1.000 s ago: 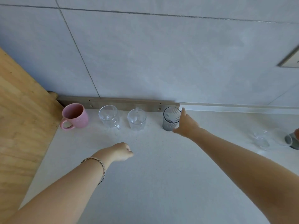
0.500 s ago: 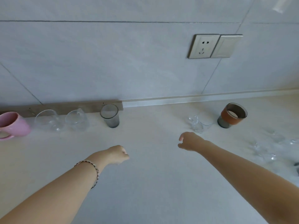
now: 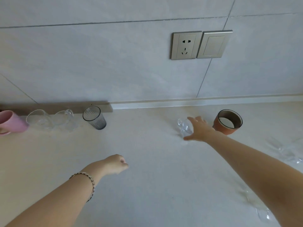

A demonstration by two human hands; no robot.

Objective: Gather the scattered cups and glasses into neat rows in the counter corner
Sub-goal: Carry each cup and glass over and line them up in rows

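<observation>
Along the back wall at the left stands a row: a pink mug (image 3: pixel 11 122), two clear glass cups (image 3: pixel 39 119) (image 3: pixel 63 117) and a grey ribbed tumbler (image 3: pixel 95 117). Further right, a small clear glass (image 3: pixel 183 126) stands on the pale counter (image 3: pixel 147 185). My right hand (image 3: pixel 199 130) wraps it from the right, fingers over the top and thumb below. An orange-brown cup (image 3: pixel 227 122) stands just right of that hand. My left hand (image 3: pixel 114 163) hovers over the counter's middle in a loose fist, holding nothing.
More clear glassware lies blurred at the right edge (image 3: pixel 285 151) and at the lower right (image 3: pixel 262 213), partly behind my right forearm. A wall socket (image 3: pixel 186 45) and a switch (image 3: pixel 214 44) sit above the counter. A metal strip (image 3: pixel 57 106) runs behind the row.
My right hand let go of the grey tumbler, swung right and reached the small clear glass. The view turned right with it. My left hand stayed in place.
</observation>
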